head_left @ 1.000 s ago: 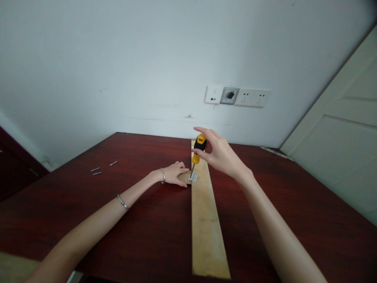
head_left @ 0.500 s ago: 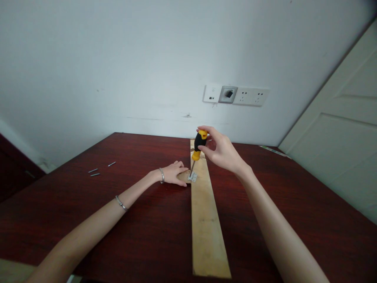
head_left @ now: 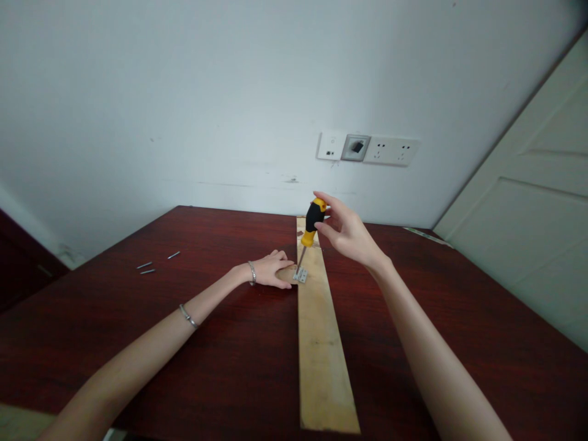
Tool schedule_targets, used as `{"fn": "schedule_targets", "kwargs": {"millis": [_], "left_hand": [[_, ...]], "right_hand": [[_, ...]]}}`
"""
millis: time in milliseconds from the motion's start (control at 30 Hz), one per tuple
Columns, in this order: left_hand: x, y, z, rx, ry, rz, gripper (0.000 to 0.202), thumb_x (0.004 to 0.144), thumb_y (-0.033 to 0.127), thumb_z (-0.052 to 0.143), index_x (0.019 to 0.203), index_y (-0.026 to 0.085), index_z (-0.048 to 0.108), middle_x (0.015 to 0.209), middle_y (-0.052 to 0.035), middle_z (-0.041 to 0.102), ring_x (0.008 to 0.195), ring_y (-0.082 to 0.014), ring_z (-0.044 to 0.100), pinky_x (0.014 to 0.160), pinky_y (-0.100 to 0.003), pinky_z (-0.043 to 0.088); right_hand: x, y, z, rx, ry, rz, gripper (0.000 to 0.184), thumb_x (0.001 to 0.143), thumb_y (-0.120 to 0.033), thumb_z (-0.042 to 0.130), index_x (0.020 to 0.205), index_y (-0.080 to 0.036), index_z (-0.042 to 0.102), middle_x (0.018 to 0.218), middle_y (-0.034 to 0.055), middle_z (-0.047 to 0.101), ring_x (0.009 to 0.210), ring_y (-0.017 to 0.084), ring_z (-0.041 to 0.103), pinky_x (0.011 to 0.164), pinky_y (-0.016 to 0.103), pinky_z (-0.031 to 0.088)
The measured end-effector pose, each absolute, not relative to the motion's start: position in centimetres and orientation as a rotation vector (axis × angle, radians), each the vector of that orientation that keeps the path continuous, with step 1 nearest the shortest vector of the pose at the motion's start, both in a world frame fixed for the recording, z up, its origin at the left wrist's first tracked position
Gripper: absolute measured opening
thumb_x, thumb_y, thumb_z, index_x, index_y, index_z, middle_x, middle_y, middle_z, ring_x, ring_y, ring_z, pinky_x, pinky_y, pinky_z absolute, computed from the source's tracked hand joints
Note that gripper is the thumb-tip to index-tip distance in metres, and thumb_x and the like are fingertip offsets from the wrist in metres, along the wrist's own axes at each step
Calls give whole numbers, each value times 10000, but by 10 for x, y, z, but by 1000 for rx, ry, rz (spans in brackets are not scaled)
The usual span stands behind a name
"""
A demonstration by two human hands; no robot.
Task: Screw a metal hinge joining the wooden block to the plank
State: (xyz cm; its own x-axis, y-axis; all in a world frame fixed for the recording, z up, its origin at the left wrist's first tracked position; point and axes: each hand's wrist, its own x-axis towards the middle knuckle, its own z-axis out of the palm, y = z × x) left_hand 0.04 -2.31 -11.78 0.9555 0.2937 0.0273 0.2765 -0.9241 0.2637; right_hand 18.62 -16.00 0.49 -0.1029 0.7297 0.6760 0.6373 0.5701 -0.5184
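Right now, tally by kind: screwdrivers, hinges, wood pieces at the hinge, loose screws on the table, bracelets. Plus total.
Screwdriver: 1
Hinge: 1
Wood pieces at the hinge: 2
Loose screws, possibly nails: 3
Bracelets: 2
Total: 9

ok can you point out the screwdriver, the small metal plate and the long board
Screwdriver (head_left: 315, 217): head view, on the black part of its handle
Small metal plate (head_left: 302, 276): head view, on its right-hand part
Long board (head_left: 325, 355): head view, on its bare near half
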Motion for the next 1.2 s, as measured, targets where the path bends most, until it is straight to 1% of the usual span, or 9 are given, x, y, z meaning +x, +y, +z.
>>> {"fn": "schedule_targets", "kwargs": {"millis": [167, 300, 367, 567, 700, 900, 1033, 1133, 1200], "left_hand": [[-1, -24, -116, 2804, 402, 179, 698, 676, 556, 666, 1244, 169, 547, 1021, -81, 476, 961, -240, 429, 897, -355, 392], [-1, -25, -112, 2762, 391, 232, 676, 655, 525, 699, 1214, 171, 565, 1018, -80, 484, 970, -240, 439, 910, -363, 395], [0, -26, -110, 2752, 381, 263, 658, 646, 512, 713, 1196, 178, 575, 1011, -77, 488, 966, -239, 445, 905, -365, 402], [1, -33, -100, 2763, 403, 324, 653, 630, 494, 730, 1161, 138, 597, 990, -87, 493, 959, -236, 456, 904, -351, 411], [2, -41, -90, 2777, 410, 361, 651, 633, 505, 723, 1152, 128, 608, 975, -89, 502, 947, -237, 468, 893, -351, 417], [2, -47, -81, 2763, 404, 377, 654, 642, 524, 711, 1164, 144, 608, 972, -90, 510, 943, -245, 484, 886, -369, 417], [1, -45, -82, 2712, 360, 343, 670, 639, 517, 720, 1178, 138, 602, 986, -92, 508, 961, -242, 492, 898, -357, 413], [1, -45, -84, 2696, 311, 335, 664, 637, 513, 727, 1184, 159, 600, 998, -83, 511, 966, -236, 497, 900, -349, 411], [1, -46, -85, 2687, 296, 346, 659, 632, 514, 733, 1180, 173, 603, 1003, -76, 515, 958, -230, 503, 892, -343, 414]], "right_hand": [[191, -155, 1, -1112, -1763, 123, 612, 808, -170, 513, 1391, -263, 350, 1291, 88, 505, 1037, 220, 555, 880, 425, 507], [195, -151, -4, -1122, -1705, 91, 619, 817, -198, 517, 1403, -272, 331, 1339, 89, 475, 1026, 216, 563, 846, 408, 517], [197, -149, -5, -1126, -1668, 71, 616, 821, -214, 521, 1403, -275, 330, 1331, 90, 485, 1006, 212, 569, 831, 404, 518], [203, -143, -8, -1111, -1554, 26, 598, 820, -279, 544, 1387, -276, 355, 1322, 93, 489, 985, 204, 560, 818, 387, 513], [204, -141, -7, -1076, -1486, 24, 612, 835, -342, 531, 1403, -291, 310, 1300, 83, 502, 972, 193, 566, 811, 378, 517], [198, -146, 2, -1048, -1492, -3, 624, 863, -403, 464, 1436, -295, 243, 1343, 90, 480, 1067, 224, 551, 856, 414, 504], [195, -152, 7, -1014, -1536, 19, 628, 867, -409, 444, 1442, -282, 229, 1359, 95, 477, 1143, 237, 523, 900, 436, 478], [193, -156, 9, -1031, -1566, 31, 631, 875, -390, 421, 1453, -285, 190, 1348, 94, 491, 1147, 244, 526, 914, 459, 464], [193, -159, 11, -1052, -1584, 34, 617, 877, -372, 410, 1449, -299, 189, 1333, 86, 503, 1133, 249, 535, 905, 469, 466]]}}
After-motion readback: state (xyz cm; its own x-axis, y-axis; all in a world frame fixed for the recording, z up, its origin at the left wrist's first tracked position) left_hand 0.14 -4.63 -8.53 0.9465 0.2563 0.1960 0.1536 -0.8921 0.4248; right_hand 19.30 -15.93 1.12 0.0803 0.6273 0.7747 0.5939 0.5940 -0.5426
